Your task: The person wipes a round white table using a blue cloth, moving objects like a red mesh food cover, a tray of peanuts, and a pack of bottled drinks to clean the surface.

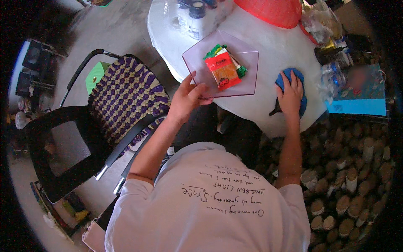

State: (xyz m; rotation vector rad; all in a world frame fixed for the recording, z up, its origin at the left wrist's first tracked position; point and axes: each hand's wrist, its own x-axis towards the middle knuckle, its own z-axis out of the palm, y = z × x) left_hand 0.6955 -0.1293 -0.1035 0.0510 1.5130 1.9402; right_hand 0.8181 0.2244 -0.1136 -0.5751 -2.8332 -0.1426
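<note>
My left hand (189,100) grips the near left edge of a clear, purple-tinted plastic tray (247,67) with angular sides. The thumb lies over its rim. Inside sit several snack packets: a red and orange one (223,71) on top, with green ones (241,71) partly hidden under it. My right hand (290,94) presses on a blue cloth-like pad (303,105) on the round table (267,41), with the fingers spread over it. A black piece (276,108) sticks out beside the pad. Whether the tray's far side touches the table is unclear.
A red plastic cover or basket (274,11) and a white bottle (195,23) stand farther back. Plastic bags (321,25) and bottles (337,74) crowd the right. To the left is a chair with a woven purple and cream cushion (129,97). Stacked round log-like pieces (346,201) fill the lower right.
</note>
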